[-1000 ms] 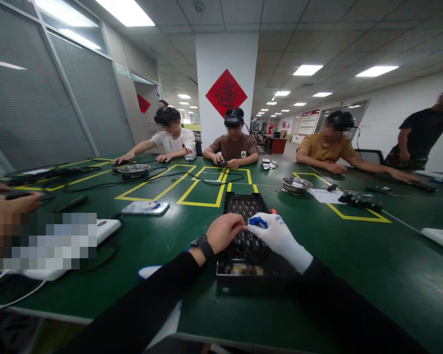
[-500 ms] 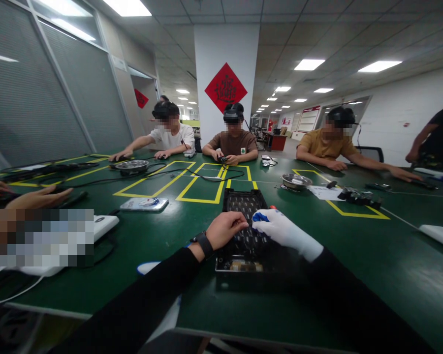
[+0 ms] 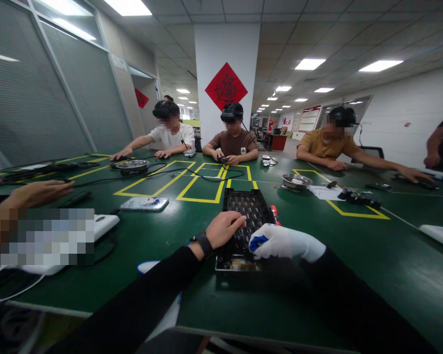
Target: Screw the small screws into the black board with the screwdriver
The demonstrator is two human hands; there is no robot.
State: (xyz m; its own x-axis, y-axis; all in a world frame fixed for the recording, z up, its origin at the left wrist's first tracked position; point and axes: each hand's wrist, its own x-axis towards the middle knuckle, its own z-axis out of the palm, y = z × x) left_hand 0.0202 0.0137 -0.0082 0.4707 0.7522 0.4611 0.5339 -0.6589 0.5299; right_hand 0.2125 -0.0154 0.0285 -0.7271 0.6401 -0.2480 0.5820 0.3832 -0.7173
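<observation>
A long black case [image 3: 239, 199] lies on the green table in front of me, with rows of small shiny metal pieces across its surface. Its near end has a glossy section [image 3: 238, 264] with something brownish showing in it. My left hand [image 3: 225, 229], bare with a dark watch on the wrist, rests over the case's left side, fingers drawn together; whatever they pinch is hidden. In a white glove with blue fingertips, my right hand [image 3: 275, 242] is closed over the near right part of the case. What its fingertips hold cannot be made out. A red object [image 3: 274, 214] lies beside the case's right edge.
Left of the case are a pale flat box [image 3: 143, 204] and a white power bank-like device [image 3: 105, 227] near another person's hand [image 3: 35, 194]. Metal bowls [image 3: 296, 181] and black parts [image 3: 360, 197] sit farther off. Co-workers in headsets sit opposite.
My right hand has moved down toward the near end of the case, away from my left hand, uncovering the red object. My left hand has hardly moved.
</observation>
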